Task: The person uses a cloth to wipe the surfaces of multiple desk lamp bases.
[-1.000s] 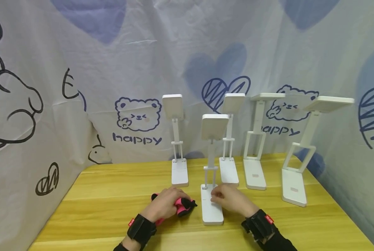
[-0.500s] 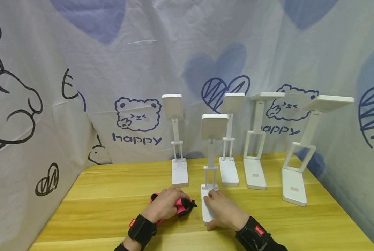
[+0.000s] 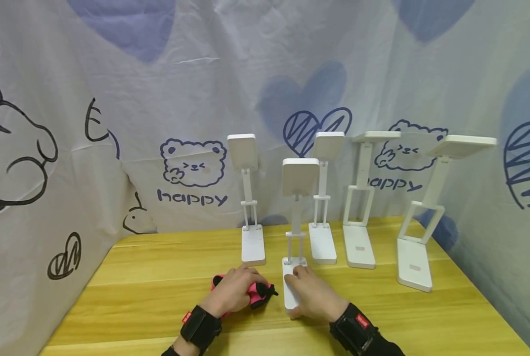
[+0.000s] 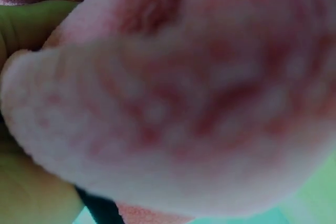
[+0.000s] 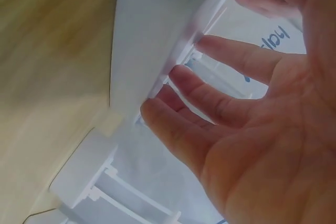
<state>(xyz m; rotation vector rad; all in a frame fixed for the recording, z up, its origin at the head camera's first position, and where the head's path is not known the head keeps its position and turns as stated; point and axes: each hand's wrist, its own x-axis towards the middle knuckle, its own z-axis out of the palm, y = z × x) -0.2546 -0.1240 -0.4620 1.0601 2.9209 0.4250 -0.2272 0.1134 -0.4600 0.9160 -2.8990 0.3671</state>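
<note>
Just right of the table's middle stands the nearest white desk lamp (image 3: pixel 299 179), upright, its panel tipped toward me. My right hand (image 3: pixel 316 295) grips its base, with the thumb at the front end and the fingers over the top. In the right wrist view, bent fingertips meet the edge of the white base (image 5: pixel 147 30). To the left, my left hand (image 3: pixel 232 290) holds a bunched pink and black cloth (image 3: pixel 254 296). Close up in the left wrist view, this fuzzy pink cloth (image 4: pixel 173 114) fills most of the picture; its exact kind is unclear.
Behind stand several matching lamps: one at the back left (image 3: pixel 253 244), one at the back middle (image 3: pixel 322 243), one farther right (image 3: pixel 359 247) and one at the right edge (image 3: pixel 414 264). A printed curtain (image 3: pixel 194 99) encloses the wooden table (image 3: pixel 158 277).
My right hand has moved from the base's right side to over its front part. The near lamp has turned slightly and shifted a little away from me. The left hand stays put.
</note>
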